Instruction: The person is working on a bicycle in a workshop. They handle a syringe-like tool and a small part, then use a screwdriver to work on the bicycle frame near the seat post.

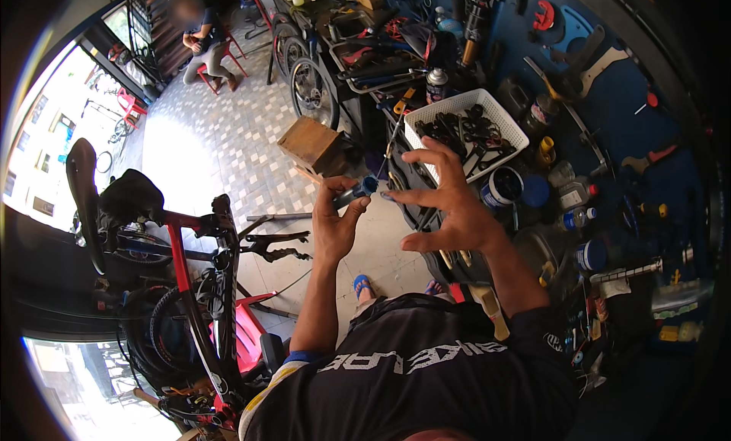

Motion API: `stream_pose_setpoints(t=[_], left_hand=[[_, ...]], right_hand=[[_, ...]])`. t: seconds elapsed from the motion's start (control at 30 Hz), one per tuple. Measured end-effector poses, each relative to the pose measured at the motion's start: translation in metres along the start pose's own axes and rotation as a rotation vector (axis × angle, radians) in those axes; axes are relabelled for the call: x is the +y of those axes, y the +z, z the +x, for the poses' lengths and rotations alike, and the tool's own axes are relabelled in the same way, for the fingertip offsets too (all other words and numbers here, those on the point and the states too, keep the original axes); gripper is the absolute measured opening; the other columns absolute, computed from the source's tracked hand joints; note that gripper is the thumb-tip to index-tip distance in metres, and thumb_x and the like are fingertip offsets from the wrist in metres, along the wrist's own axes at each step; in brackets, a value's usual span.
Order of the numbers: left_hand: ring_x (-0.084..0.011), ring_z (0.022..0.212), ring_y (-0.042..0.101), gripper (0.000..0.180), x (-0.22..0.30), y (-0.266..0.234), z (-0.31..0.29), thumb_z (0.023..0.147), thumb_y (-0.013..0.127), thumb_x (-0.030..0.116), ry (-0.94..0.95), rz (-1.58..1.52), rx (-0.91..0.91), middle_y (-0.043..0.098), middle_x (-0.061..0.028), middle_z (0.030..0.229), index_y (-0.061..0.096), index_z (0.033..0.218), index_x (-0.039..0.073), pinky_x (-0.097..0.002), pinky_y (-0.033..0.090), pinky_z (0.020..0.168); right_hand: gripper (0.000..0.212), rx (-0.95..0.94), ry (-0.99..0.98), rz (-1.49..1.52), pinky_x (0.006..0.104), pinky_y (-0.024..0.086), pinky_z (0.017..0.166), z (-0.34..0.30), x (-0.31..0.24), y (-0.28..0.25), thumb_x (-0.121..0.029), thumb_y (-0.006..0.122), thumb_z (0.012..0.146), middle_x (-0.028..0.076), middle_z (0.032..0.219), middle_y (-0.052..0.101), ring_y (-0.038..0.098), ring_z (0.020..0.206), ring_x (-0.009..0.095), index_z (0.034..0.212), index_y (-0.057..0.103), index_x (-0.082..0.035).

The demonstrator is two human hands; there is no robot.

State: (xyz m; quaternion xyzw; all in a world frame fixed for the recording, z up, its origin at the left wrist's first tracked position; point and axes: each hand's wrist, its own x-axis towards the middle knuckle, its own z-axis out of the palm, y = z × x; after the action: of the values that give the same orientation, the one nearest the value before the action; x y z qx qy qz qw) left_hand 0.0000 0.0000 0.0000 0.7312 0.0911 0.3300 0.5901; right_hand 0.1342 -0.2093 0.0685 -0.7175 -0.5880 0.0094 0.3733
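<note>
1. In front of the person's chest, the left hand [333, 226] is raised and clamped on a short dark cylindrical part with a blue end [356, 190], pinched between thumb and fingers.
2. The right hand [448, 205] is just beside it with fingers spread wide, holding nothing; its index fingertip [387, 196] is very near the blue end, though I cannot tell whether it touches.
3. Beyond the right hand, a white slotted basket [512, 129] full of dark tools sits on the cluttered surface [533, 235], with a spray can [436, 84] behind it and round tubs [502, 186] just beside it.
4. To the left, a red-framed bicycle [179, 250] with a black saddle [82, 190] stands on the tiled floor [221, 129].
5. A wooden box [311, 145] rests on the floor near the surface's edge.
6. Far off at the upper left, another person [204, 49] sits on a red stool.
</note>
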Motion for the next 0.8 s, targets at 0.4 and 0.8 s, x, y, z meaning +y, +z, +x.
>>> stream_pose_setpoints(t=[0.4, 0.8], left_hand=[[-0.0128, 0.099, 0.056, 0.032, 0.002, 0.010, 0.002, 0.089, 0.080, 0.004, 0.004, 0.040, -0.023, 0.061, -0.0030, 0.106, 0.059, 0.113, 0.004, -0.0281, 0.047, 0.088], [-0.0145, 0.101, 0.057, 0.034, 0.000, 0.006, 0.002, 0.088, 0.082, 0.006, -0.008, 0.063, 0.000, 0.062, -0.0036, 0.107, 0.060, 0.113, 0.004, -0.0300, 0.047, 0.092]], right_hand=[[0.076, 0.110, 0.005, -0.233, 0.0592, 0.020, 0.123, 0.004, 0.001, 0.014, -0.072, 0.080, 0.073, 0.016, 0.150, 0.040, 0.022, 0.150, 0.044, 0.128, 0.076, -0.019], [0.085, 0.102, 0.097, 0.412, 0.0548, 0.019, 0.123, -0.004, 0.018, 0.024, -0.074, 0.080, 0.072, 0.018, 0.152, 0.038, 0.024, 0.150, 0.042, 0.135, 0.071, -0.017]])
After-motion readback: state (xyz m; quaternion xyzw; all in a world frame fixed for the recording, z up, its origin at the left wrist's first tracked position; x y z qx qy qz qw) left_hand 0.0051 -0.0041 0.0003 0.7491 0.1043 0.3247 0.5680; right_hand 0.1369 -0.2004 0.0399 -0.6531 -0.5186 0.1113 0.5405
